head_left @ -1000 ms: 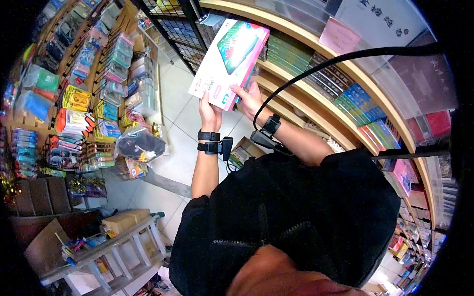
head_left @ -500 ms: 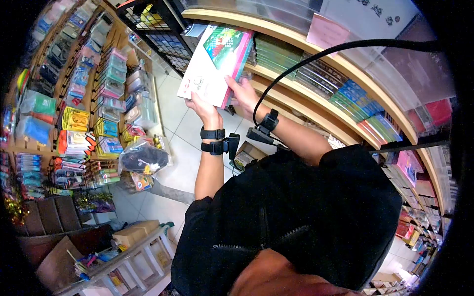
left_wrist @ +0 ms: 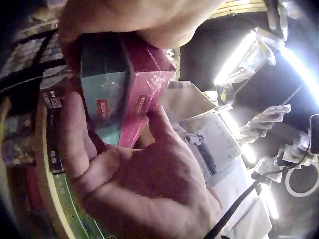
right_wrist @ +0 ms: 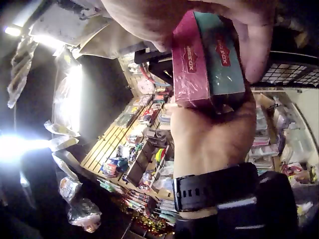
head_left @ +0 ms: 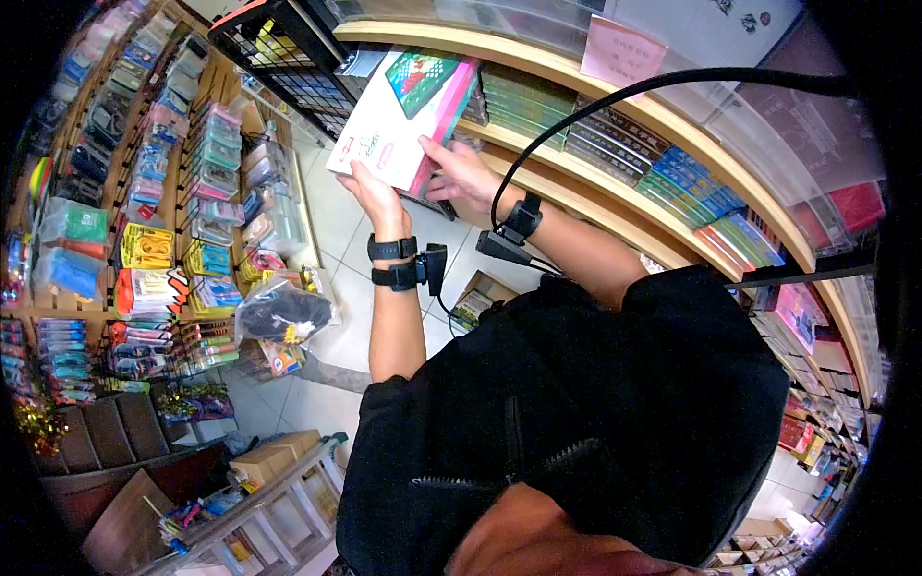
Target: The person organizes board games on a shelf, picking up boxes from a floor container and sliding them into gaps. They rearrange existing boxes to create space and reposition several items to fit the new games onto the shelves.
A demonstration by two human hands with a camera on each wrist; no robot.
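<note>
A flat white cardboard box (head_left: 401, 130) with a green board pictured on its top tilts between both hands in the head view. My left hand (head_left: 379, 204) holds its near left corner, thumb on the top face. On its near right edge, my right hand (head_left: 466, 175) grips with the thumb on top and fingers below. In the left wrist view, the right hand (left_wrist: 144, 184) reaches round the box's pink and teal side (left_wrist: 139, 99). The right wrist view shows the left hand (right_wrist: 214, 132) under the box's pink and teal side (right_wrist: 192, 64).
Wooden shelves (head_left: 538, 149) with rows of books (head_left: 605, 139) stand at the right. Hanging packets (head_left: 211, 221) fill a rack at the left. A ladder (head_left: 279, 518) lies at the lower left, and an open carton (head_left: 485, 298) is on the tiled floor. A black cable (head_left: 615, 110) arcs over the right arm.
The box and both hands have moved left in the head view, and the surroundings have shifted too. Both hands keep hold of the box.
</note>
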